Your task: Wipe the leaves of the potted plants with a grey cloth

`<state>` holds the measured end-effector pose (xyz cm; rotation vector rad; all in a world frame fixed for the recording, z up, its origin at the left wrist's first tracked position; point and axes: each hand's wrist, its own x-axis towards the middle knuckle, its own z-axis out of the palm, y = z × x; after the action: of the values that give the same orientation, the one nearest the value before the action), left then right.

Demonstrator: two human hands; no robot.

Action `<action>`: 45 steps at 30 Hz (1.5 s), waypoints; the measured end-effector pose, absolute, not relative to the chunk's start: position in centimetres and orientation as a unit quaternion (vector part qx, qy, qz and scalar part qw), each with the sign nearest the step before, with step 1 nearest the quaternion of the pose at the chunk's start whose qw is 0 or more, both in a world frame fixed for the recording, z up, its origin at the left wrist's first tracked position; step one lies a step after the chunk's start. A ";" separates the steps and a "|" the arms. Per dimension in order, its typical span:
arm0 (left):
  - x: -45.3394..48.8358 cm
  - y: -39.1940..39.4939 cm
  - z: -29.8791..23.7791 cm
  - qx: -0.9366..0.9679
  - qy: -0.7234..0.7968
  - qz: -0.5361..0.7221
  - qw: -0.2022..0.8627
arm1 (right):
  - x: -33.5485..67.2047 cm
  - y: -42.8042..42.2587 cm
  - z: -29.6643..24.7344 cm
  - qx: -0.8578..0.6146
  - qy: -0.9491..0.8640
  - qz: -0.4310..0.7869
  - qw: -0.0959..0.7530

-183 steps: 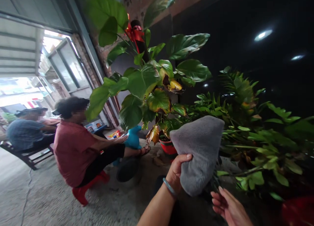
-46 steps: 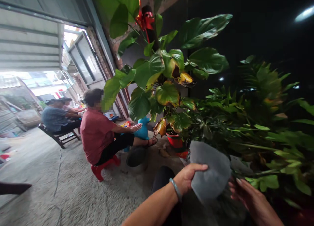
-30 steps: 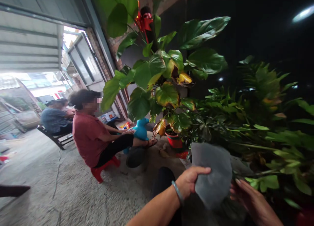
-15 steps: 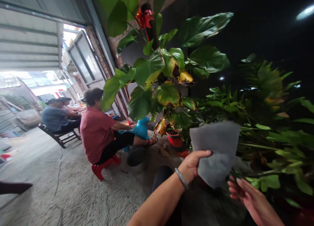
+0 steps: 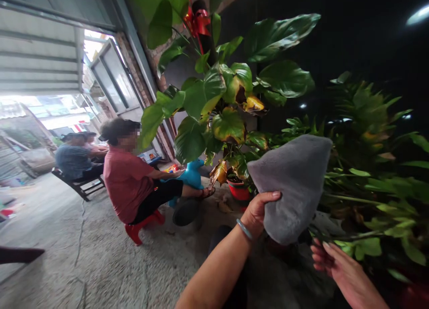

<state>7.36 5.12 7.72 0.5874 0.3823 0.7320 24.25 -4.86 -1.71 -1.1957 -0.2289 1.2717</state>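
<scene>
A soft grey cloth stands raised in my left hand, the thumb lying across its front and the other fingers hidden behind it. That wrist wears a pale bangle. Lower right, my right hand has its thumb and fingers drawn together beside a dark plant stem. Whatever is between its fingertips is too dark to make out. Green leaves hang just beyond the right hand. Behind the cloth, a large broad-leaved plant with some yellowed, browned leaves rises from a red pot.
A person in a red shirt sits on a red stool at left, by a blue toy animal and a dark bucket. Other people sit farther back. A cord lies on the rough concrete floor.
My left hand has lifted the cloth up and slightly left; the cloth has turned, showing a broader, pointed shape. My right hand has hardly moved. The seated person's head and torso have shifted left.
</scene>
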 end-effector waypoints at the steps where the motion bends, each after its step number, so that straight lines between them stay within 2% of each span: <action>1: 7.8 5.2 6.5 0.267 0.208 0.340 0.878 | 24.4 -4.8 -2.0 -0.520 -0.100 0.559 0.638; 6: 6.9 2.3 -2.2 0.238 0.313 0.209 0.895 | 25.5 -4.4 -4.2 -0.524 -0.085 0.573 0.625; 8: 5.6 0.9 -3.4 0.245 0.309 0.195 0.898 | 25.6 -4.4 -4.4 -0.532 -0.085 0.565 0.625; 10: 4.5 0.5 -2.1 0.259 0.278 0.210 0.901 | 25.5 -4.6 -3.8 -0.524 -0.097 0.566 0.629; 15: 5.7 4.0 6.6 0.262 0.187 0.344 0.882 | 24.3 -4.9 -1.2 -0.531 -0.098 0.562 0.627; 17: 7.2 5.8 8.4 0.249 0.196 0.375 0.871 | 23.9 -4.9 -0.8 -0.526 -0.102 0.563 0.630; 20: 8.6 6.6 6.6 0.224 0.258 0.358 0.869 | 23.9 -4.8 -1.3 -0.519 -0.100 0.561 0.637; 23: 7.6 4.4 1.4 0.213 0.308 0.260 0.890 | 24.4 -4.9 -2.5 -0.517 -0.088 0.567 0.635; 26: 4.7 1.4 -1.8 0.228 0.292 0.208 0.905 | 24.9 -5.0 -3.3 -0.509 -0.093 0.570 0.639; 29: 2.8 0.7 0.3 0.264 0.244 0.219 0.907 | 24.9 -5.1 -2.9 -0.509 -0.102 0.562 0.644; 33: 4.3 3.1 6.7 0.273 0.191 0.317 0.888 | 24.2 -5.1 -1.4 -0.519 -0.093 0.559 0.640; 35: 6.0 4.2 8.2 0.271 0.197 0.356 0.872 | 23.9 -5.0 -1.1 -0.516 -0.098 0.560 0.641; 38: 8.2 4.3 6.3 0.276 0.255 0.353 0.857 | 24.0 -5.0 -1.3 -0.514 -0.109 0.556 0.644; 41: 8.4 2.5 1.8 0.275 0.331 0.282 0.858 | 24.5 -5.0 -2.3 -0.524 -0.110 0.557 0.635; 43: 7.4 0.9 -0.2 0.281 0.339 0.247 0.863 | 24.9 -5.0 -2.9 -0.530 -0.117 0.558 0.628; 45: 6.1 -0.2 0.1 0.303 0.321 0.231 0.867 | 25.1 -5.0 -3.1 -0.519 -0.133 0.561 0.631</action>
<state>6.12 -0.22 0.05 0.6333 0.6710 0.4846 25.13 -5.00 -3.13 -1.1886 -0.3039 1.2853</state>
